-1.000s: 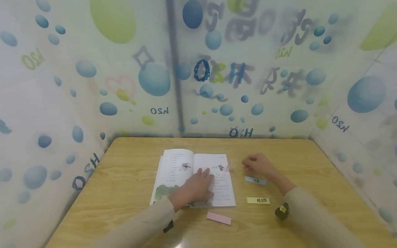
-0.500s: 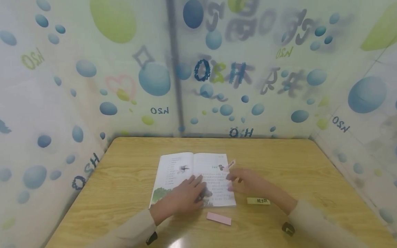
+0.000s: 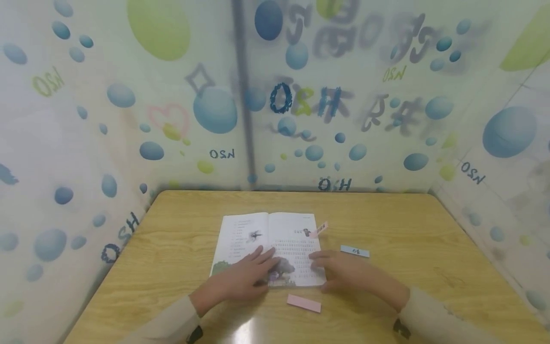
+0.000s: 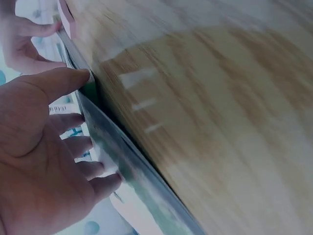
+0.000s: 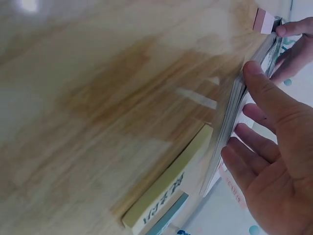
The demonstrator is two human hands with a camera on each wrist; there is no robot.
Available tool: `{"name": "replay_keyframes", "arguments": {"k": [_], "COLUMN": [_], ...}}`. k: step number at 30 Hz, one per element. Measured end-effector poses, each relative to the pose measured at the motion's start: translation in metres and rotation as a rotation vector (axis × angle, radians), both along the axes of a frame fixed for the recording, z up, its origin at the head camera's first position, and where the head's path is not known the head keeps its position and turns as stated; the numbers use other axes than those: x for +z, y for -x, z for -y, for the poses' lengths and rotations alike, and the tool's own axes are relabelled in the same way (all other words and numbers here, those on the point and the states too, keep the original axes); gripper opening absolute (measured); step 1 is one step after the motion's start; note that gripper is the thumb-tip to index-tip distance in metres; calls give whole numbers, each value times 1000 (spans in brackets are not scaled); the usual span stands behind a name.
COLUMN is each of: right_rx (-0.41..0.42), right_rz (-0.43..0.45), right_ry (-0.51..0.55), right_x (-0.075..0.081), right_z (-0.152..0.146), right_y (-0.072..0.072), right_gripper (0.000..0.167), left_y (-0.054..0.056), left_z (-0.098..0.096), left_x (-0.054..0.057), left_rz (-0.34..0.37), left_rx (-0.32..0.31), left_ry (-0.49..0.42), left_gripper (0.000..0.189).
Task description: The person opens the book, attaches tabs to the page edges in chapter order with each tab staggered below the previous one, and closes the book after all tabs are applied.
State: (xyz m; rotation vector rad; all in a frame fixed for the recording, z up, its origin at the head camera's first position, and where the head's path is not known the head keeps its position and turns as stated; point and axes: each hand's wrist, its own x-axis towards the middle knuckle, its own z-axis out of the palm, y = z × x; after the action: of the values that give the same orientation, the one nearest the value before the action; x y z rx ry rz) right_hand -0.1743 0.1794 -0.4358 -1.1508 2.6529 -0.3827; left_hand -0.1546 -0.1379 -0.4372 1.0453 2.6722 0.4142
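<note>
An open book [image 3: 296, 224] lies on the wooden table, its pages printed with text and pictures. My left hand [image 3: 238, 277] rests spread over the lower left page, fingertips reaching the centre fold. At the right page's edge, the straight fingers of my right hand [image 3: 350, 271] touch the paper, while its thumb [image 5: 259, 73] is right at the book's edge in the right wrist view. A pink sticky tab [image 3: 321, 229] with writing sticks out from the right page. The yellow sticky-note pad [image 5: 168, 178] is hidden under my right hand in the head view.
A blue sticky-note pad [image 3: 354, 251] lies right of the book, beyond my right hand. Nearer to me is a pink pad [image 3: 303, 303], just below the book. Patterned walls [image 3: 301, 157] with blue bubbles enclose the table [image 3: 180, 229] at the back and sides.
My left hand has slid left and toward me, and the raised left page now lies flatter. My right hand has come from beside the blue pad to the book's right edge.
</note>
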Motion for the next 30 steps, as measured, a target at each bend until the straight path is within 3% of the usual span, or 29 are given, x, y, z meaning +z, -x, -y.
{"name": "replay_keyframes", "arguments": {"k": [4, 15, 21, 30], "right_rx": [-19, 12, 80, 107], "right_rz": [53, 82, 51, 124], "right_ry": [17, 47, 16, 65], "right_x": [-3, 5, 14, 20], "right_z": [1, 3, 8, 8], "right_y": [5, 10, 14, 22], "right_gripper": [48, 43, 35, 40], "left_y": [-5, -8, -8, -7], "left_z": [10, 24, 21, 7], "left_x": [5, 3, 3, 2], "left_rz": [43, 34, 40, 30], "left_rx": [6, 3, 29, 53], "left_ry": [-49, -39, -44, -57], "left_gripper": [69, 72, 70, 73]}}
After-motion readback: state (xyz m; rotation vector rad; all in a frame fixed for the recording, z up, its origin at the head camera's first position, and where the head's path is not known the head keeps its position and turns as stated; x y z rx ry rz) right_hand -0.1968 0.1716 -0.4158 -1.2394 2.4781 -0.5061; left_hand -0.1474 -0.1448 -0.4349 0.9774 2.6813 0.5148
